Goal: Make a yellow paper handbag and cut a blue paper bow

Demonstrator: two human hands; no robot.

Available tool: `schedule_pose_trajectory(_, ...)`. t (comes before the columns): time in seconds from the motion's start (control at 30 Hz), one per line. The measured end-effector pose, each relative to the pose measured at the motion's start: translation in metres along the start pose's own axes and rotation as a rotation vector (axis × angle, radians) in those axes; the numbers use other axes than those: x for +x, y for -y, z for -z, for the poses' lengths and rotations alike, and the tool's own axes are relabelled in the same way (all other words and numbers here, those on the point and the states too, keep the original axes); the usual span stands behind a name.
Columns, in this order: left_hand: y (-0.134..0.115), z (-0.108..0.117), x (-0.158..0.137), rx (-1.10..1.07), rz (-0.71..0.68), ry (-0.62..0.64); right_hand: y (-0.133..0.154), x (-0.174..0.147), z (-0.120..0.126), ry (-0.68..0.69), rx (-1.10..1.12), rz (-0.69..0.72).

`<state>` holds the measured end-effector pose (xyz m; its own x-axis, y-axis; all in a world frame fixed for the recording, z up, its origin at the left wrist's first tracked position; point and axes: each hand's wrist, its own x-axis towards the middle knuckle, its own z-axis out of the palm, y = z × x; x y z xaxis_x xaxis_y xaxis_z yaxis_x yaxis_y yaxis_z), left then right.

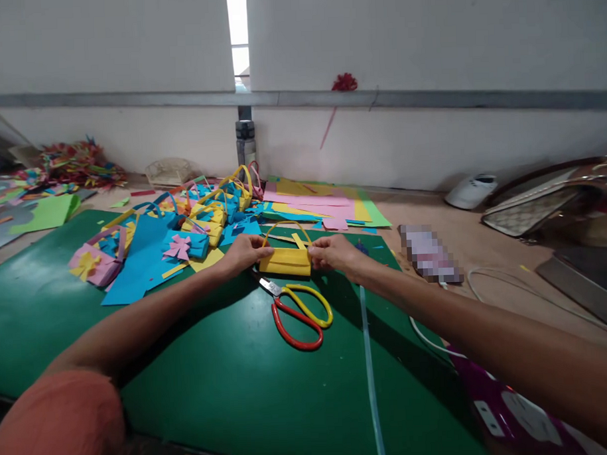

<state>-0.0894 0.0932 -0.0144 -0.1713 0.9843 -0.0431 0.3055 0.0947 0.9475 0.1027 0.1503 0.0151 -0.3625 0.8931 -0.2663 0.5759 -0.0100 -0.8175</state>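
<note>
Between my two hands is a small yellow paper basket (285, 262) with a thin arched handle. My left hand (245, 255) pinches its left end, and my right hand (332, 255) pinches its right end. Just below the basket, scissors (299, 310) with one red and one yellow handle lie on the green mat (214, 390). Left of my left hand sits a blue paper basket (197, 244) bearing a pink paper flower (177, 248). A narrow yellow strip (299, 241) stands behind the held basket.
More paper baskets (208, 219) crowd the left back, near a blue sheet (138, 260). Coloured sheets (327, 203) lie behind my hands. A blurred-out phone (430, 253) with a white cable is at right. A translucent strip (370, 378) crosses the mat. A bottle (245, 146) stands by the wall.
</note>
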Motion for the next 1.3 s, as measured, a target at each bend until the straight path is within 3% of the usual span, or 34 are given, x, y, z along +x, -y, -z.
schedule_pose_trajectory(0.23, 0.003, 0.0, 0.003, -0.049, 0.051, -0.074, -0.001, 0.006, -0.001, 0.015, 0.028, -0.023)
schedule_pose_trajectory(0.7, 0.007, 0.003, 0.01, -0.121, 0.056, -0.075, -0.002, 0.018, -0.001, 0.016, -0.036, -0.15)
schedule_pose_trajectory(0.9, 0.013, 0.001, 0.012, -0.118, 0.032, -0.069, 0.002, 0.017, 0.003, -0.037, -0.012, -0.122)
schedule_pose_trajectory(1.3, 0.017, -0.001, 0.013, 0.204, -0.155, -0.119, 0.002, 0.011, 0.006, -0.029, -0.061, -0.055)
